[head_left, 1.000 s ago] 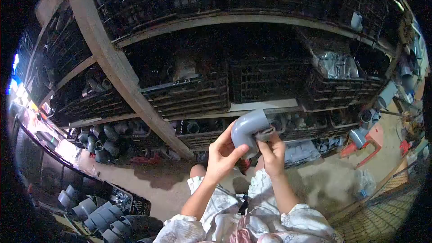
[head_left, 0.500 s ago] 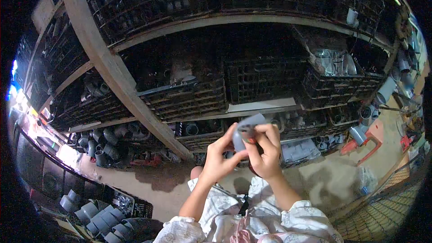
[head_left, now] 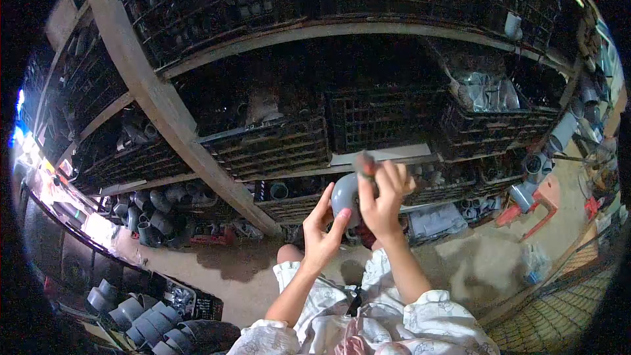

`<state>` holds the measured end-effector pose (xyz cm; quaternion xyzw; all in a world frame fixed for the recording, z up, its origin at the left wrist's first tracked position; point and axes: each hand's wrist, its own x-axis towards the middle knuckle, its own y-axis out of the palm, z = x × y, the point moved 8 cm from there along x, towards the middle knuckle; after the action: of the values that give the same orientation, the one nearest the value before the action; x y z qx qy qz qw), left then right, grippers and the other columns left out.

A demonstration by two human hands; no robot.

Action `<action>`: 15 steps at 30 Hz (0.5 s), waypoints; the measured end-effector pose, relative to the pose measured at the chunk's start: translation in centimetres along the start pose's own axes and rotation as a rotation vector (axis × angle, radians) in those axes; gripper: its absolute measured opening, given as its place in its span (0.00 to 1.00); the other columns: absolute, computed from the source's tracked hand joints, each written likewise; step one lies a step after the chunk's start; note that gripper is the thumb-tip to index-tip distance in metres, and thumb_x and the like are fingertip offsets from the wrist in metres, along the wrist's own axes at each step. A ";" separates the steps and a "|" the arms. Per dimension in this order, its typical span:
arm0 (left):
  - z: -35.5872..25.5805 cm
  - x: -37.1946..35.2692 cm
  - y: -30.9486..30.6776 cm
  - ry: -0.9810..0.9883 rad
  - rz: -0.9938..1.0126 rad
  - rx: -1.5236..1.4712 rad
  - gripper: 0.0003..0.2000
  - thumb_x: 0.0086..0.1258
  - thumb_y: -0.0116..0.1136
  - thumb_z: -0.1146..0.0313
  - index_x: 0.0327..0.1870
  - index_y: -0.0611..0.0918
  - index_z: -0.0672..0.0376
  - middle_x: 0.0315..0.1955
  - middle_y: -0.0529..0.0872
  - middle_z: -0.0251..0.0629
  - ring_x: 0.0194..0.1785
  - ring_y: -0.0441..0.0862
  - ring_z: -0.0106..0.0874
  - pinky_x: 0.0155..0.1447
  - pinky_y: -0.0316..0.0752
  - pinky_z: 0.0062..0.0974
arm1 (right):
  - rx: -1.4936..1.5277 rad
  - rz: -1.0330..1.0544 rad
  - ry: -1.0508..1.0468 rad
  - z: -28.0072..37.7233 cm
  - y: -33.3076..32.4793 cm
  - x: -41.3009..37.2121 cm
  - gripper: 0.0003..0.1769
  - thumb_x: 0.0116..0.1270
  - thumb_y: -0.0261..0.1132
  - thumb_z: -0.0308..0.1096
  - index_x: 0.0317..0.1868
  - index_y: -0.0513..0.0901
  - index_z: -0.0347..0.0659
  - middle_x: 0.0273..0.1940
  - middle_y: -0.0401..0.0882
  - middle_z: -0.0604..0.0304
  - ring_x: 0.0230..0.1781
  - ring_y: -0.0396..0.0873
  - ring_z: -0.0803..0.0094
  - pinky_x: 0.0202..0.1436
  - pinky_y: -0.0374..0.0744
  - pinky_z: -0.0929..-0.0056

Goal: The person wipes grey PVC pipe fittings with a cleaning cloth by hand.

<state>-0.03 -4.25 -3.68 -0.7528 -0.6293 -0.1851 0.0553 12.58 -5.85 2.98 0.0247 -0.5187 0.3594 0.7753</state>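
A smooth grey pipe elbow [head_left: 343, 194] is gripped between the thumb and fingers of my left hand [head_left: 322, 233], its bend facing up. Close beside it on the right, my right hand [head_left: 383, 204] is closed around a small dark object with a red patch [head_left: 365, 163]. That object sticks up past the fingertips and is blurred, so its kind does not show. Whether my right hand touches the elbow is hard to tell.
Shelves ahead hold black crates [head_left: 388, 118] and grey fittings [head_left: 154, 210]. A clear plastic bag [head_left: 486, 91] rests in a right-hand crate. More grey fittings [head_left: 151, 319] lie at lower left. A red plastic stool [head_left: 547, 198] is on the floor at right, near netting [head_left: 559, 309].
My right hand has lifted the dark object up off the elbow's side and is blurred by motion. The elbow has turned in my left hand, and its curve now faces up.
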 end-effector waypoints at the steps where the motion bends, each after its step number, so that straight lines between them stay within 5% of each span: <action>1: 0.0 0.3 -0.1 0.025 -0.021 0.002 0.24 0.61 0.51 0.73 0.59 0.61 0.65 0.41 0.76 0.38 0.41 0.71 0.20 0.46 0.67 0.17 | 0.088 -0.019 -0.066 0.7 0.2 -0.4 0.05 0.49 0.57 0.34 0.24 0.74 0.41 0.30 0.71 0.63 0.34 0.64 0.65 0.39 0.53 0.64; 3: 1.7 1.9 -1.2 0.011 -0.017 -0.140 0.23 0.61 0.51 0.71 0.58 0.63 0.65 0.41 0.75 0.35 0.43 0.71 0.21 0.48 0.66 0.18 | 0.054 0.095 -0.212 3.5 1.0 -1.7 0.06 0.49 0.58 0.36 0.22 0.76 0.44 0.30 0.73 0.67 0.33 0.66 0.70 0.40 0.52 0.65; 7: 5.4 2.6 -1.8 -0.217 -0.056 -0.413 0.21 0.61 0.50 0.72 0.56 0.65 0.64 0.42 0.75 0.35 0.41 0.72 0.19 0.45 0.67 0.13 | -0.090 0.120 0.028 -1.8 2.5 0.1 0.06 0.52 0.56 0.32 0.24 0.75 0.40 0.27 0.71 0.62 0.33 0.67 0.66 0.38 0.56 0.63; 9: 6.5 2.5 -1.0 -0.270 -0.070 -0.544 0.20 0.60 0.52 0.72 0.55 0.68 0.62 0.37 0.77 0.31 0.34 0.72 0.14 0.38 0.67 0.10 | 0.314 0.066 0.129 -3.8 3.4 0.1 0.05 0.53 0.56 0.28 0.27 0.73 0.34 0.28 0.71 0.58 0.31 0.69 0.68 0.38 0.63 0.69; 11: 7.5 2.6 -0.9 -0.229 -0.141 -0.663 0.16 0.63 0.48 0.65 0.50 0.70 0.62 0.37 0.76 0.32 0.38 0.73 0.19 0.43 0.68 0.16 | 0.584 0.075 0.283 -3.8 4.8 -1.4 0.05 0.53 0.56 0.25 0.30 0.73 0.31 0.30 0.71 0.59 0.35 0.69 0.72 0.41 0.67 0.75; 15: 7.2 3.6 0.1 -0.299 -0.095 -1.078 0.18 0.66 0.38 0.52 0.46 0.71 0.56 0.37 0.76 0.32 0.41 0.73 0.23 0.46 0.69 0.22 | 0.427 0.167 -0.057 1.2 4.7 -1.0 0.06 0.48 0.57 0.25 0.28 0.73 0.32 0.28 0.69 0.55 0.31 0.67 0.63 0.38 0.66 0.71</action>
<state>2.04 1.40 -9.11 -0.6636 -0.4798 -0.3740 -0.4355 8.70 -3.42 1.13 0.1553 -0.4531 0.5229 0.7051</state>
